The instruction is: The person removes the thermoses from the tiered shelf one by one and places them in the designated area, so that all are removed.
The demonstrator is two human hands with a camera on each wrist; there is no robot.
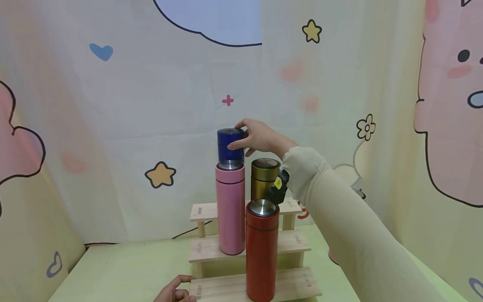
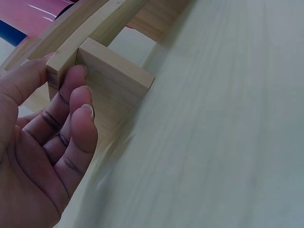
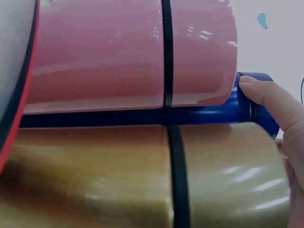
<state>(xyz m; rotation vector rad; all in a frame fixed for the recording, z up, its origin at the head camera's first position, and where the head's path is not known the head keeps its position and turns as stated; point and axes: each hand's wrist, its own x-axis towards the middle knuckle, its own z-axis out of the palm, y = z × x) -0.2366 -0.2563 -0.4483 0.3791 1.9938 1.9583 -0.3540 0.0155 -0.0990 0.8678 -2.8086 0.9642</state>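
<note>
My right hand (image 1: 260,136) grips the blue thermos bottle (image 1: 226,140) near its lid, thumb on the front. That bottle stands upright at the back, its lower part hidden behind the pink thermos bottle (image 1: 231,214) on the middle step. To the right, a gold thermos bottle (image 1: 260,188) is on the top step, partly hidden by the red thermos bottle (image 1: 261,256) on the lowest step. At lower left, my left hand (image 1: 175,289) pinches the left end of the lowest board of the wooden step stand (image 1: 222,287), seen close in the left wrist view.
Behind my right sleeve (image 1: 339,209), a lid edge (image 1: 360,193) and a pinkish base (image 1: 333,256) of something mostly hidden show on the right. A pale green tabletop (image 1: 124,268) lies under the stand. Printed cloth (image 1: 170,105) hangs behind and at both sides.
</note>
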